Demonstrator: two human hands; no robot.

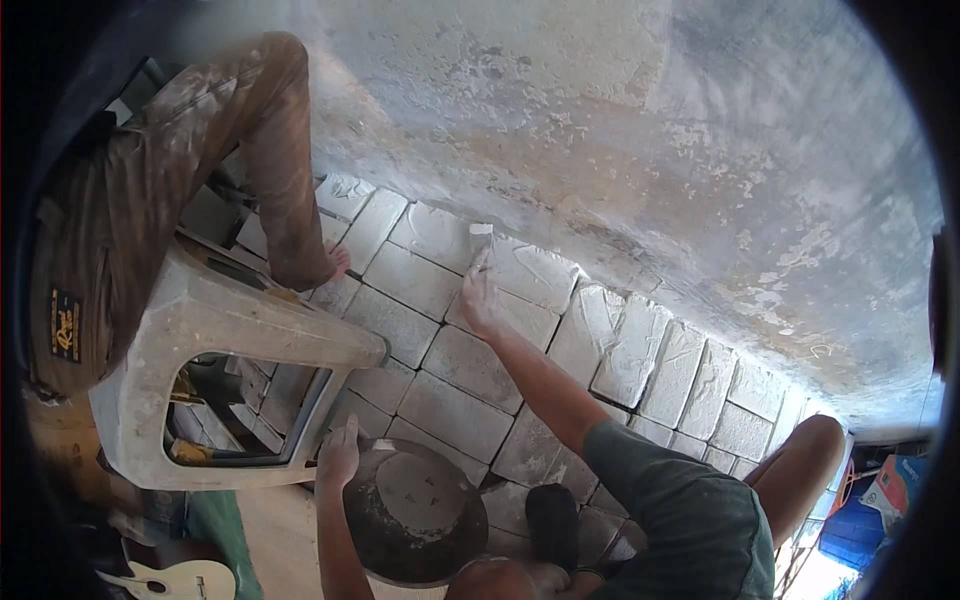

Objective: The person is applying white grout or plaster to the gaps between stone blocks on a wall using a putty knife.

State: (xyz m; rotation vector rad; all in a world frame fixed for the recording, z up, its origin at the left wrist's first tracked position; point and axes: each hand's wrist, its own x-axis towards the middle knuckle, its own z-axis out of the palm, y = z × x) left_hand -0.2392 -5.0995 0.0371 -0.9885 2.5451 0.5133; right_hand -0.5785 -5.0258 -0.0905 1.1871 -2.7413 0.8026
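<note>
My right hand (pixel 482 305) grips a small putty knife (pixel 481 238), with white paste on its blade. The blade is over pale rectangular blocks (pixel 535 272) beside the wall, where smeared paste covers several tops. At lower left, my left hand (pixel 338 458) is at the rim of a round dark pan (pixel 372 545), its fingers close together and seemingly holding the edge. Grey-white paste (pixel 415 490) lies in the pan. The underside of the left-hand grip is hidden.
A worn plastic stool (pixel 250 335) stands left of the blocks. Another person's leg in brown trousers (pixel 270 170) rises beside it, bare foot (pixel 330 268) on the blocks. A rough plaster wall (pixel 620 130) runs along the far side. A guitar (pixel 180 580) lies at lower left.
</note>
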